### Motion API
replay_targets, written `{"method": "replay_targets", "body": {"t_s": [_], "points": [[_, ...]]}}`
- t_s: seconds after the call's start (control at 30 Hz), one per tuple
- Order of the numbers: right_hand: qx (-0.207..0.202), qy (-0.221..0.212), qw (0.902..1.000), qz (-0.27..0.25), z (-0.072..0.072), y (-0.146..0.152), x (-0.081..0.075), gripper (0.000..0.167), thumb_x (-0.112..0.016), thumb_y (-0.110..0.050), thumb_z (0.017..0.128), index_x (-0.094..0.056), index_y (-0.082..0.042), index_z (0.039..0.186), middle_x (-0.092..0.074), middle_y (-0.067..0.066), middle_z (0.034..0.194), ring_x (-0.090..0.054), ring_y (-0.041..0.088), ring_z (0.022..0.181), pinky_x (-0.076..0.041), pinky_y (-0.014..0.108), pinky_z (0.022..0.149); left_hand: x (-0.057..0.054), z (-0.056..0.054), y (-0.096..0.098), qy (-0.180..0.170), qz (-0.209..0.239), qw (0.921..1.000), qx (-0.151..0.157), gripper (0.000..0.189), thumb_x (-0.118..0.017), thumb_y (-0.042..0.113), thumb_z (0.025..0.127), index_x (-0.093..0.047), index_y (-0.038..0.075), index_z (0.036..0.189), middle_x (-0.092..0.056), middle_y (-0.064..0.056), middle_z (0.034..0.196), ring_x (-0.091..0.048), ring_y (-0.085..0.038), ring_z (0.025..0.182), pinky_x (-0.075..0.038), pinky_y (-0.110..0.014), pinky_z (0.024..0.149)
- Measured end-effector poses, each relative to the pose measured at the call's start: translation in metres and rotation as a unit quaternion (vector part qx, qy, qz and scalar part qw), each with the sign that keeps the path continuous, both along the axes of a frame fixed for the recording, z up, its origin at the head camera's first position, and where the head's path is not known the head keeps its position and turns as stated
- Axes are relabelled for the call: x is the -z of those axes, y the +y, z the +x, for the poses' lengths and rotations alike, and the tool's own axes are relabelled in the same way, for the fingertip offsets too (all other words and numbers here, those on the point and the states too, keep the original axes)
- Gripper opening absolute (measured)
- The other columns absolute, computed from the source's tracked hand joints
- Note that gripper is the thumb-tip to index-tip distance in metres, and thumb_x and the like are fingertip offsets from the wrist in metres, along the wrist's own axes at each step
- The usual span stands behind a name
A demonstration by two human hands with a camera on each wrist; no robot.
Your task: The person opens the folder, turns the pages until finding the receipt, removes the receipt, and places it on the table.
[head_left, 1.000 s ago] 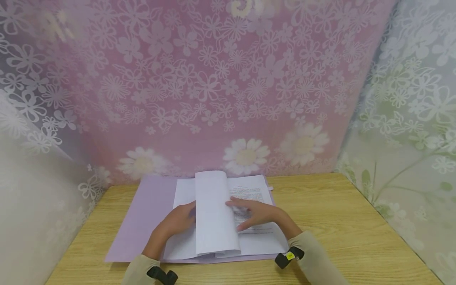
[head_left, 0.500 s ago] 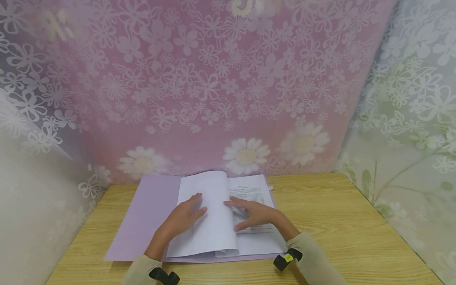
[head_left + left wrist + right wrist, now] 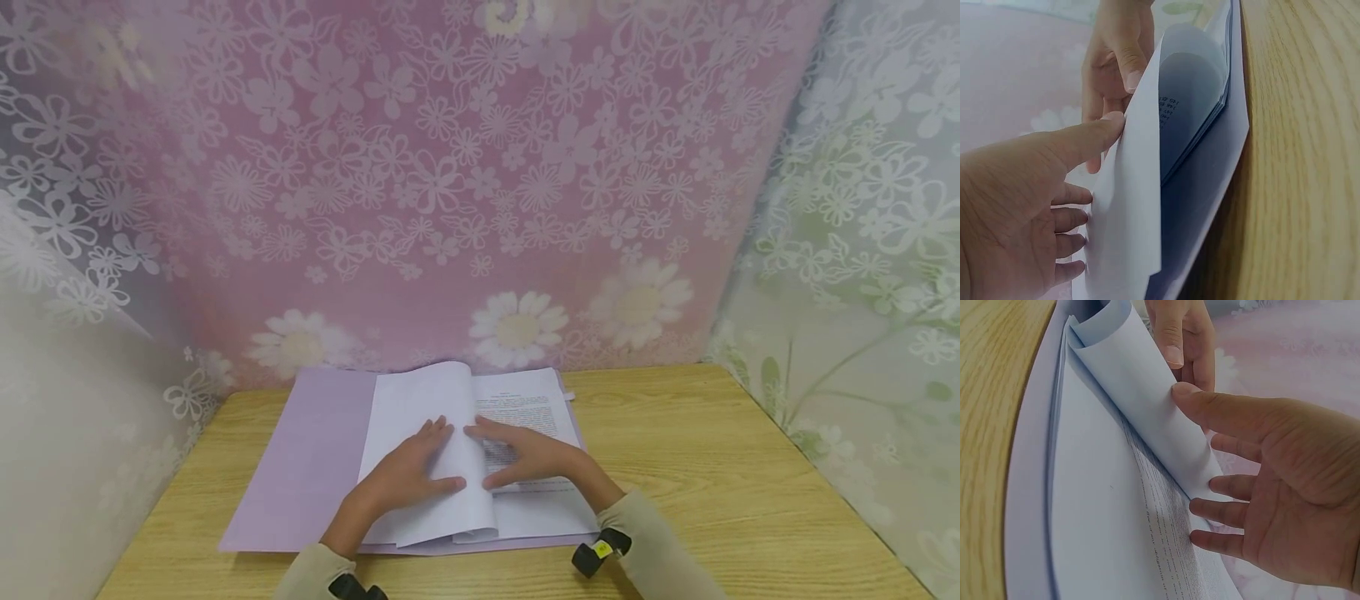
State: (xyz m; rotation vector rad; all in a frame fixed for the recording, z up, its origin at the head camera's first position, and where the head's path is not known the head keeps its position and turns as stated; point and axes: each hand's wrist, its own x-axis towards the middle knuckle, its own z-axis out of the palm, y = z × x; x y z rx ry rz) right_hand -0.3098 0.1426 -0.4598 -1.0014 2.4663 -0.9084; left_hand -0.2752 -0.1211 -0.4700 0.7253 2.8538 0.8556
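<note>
My lilac folder (image 3: 300, 467) lies spread on the wooden table (image 3: 720, 475), its bare cover on my left and a stack of white paper on its other half. On the right of that stack I see a printed page (image 3: 521, 408), lines of dark type across its upper part, and a small white tab (image 3: 570, 397) sticks out past the folder's right edge. Over the left part of the stack rises the curled-over paper (image 3: 423, 396), blank on its outer face and bent into a rounded fold on its right; how many sheets are in it I cannot tell. The left wrist view shows some print inside the curve.

That paper sits between my two hands. My left hand (image 3: 408, 475) is spread, thumb well away from the other fingers, their tips resting against the blank face; it clasps nothing. My right hand (image 3: 532, 457) faces it across the fold, fingers extended and thumb apart, with nothing gripped. Its thumb tip touches the rounded side of the curl, and its fingertips lie at the fold, above the printed page. My hands are near each other, their tips apart.
</note>
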Motion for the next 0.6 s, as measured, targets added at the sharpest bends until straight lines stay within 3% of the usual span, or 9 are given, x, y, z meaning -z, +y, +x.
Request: {"method": "replay_targets", "body": {"t_s": [0.2, 0.6], "points": [[-0.003, -0.003, 1.0, 0.001, 0.0025, -0.0016, -0.0039, 0.082, -0.079, -0.039, 0.089, -0.04, -0.019, 0.158, -0.029, 0.01, 0.168, -0.027, 0.034, 0.156, -0.027, 0.058, 0.124, 0.0016, -0.0004, -0.0001, -0.013, -0.005, 0.9999, 0.002, 0.097, -0.072, 0.063, 0.086, -0.037, 0.008, 0.158, -0.027, -0.014, 0.168, -0.023, -0.039, 0.156, -0.029, -0.063, 0.122], [0.007, 0.004, 1.0, 0.002, -0.0006, 0.003, -0.0065, 0.08, -0.078, -0.04, 0.09, -0.04, -0.021, 0.158, -0.04, 0.004, 0.163, -0.039, 0.033, 0.15, -0.038, 0.057, 0.119, 0.0008, 0.0015, -0.0004, -0.061, -0.021, 0.9974, -0.032, 0.105, -0.069, 0.066, 0.087, -0.03, -0.001, 0.159, -0.029, -0.02, 0.166, -0.027, -0.039, 0.155, -0.031, -0.058, 0.122]]}}
